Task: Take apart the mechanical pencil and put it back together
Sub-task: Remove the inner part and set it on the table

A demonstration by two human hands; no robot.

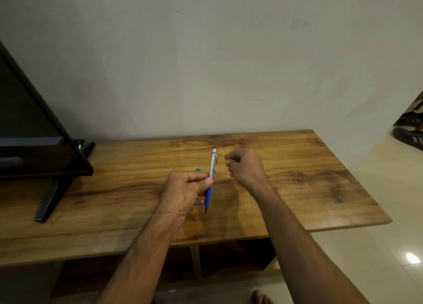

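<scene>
The pencil (212, 166) is held above the middle of the desk (309, 189). Its long axis is nearly upright, with the dark tip toward the near edge and the white end toward the far edge. The left hand (183, 189) grips the barrel where silver meets blue. The right hand (246, 166) hovers just right of the upper end, apart from it, with fingers curled; whether it pinches a small part cannot be told. That free upper end probably suits the right hand's reach. A small teal piece (198, 170) lies behind the left hand.
</scene>
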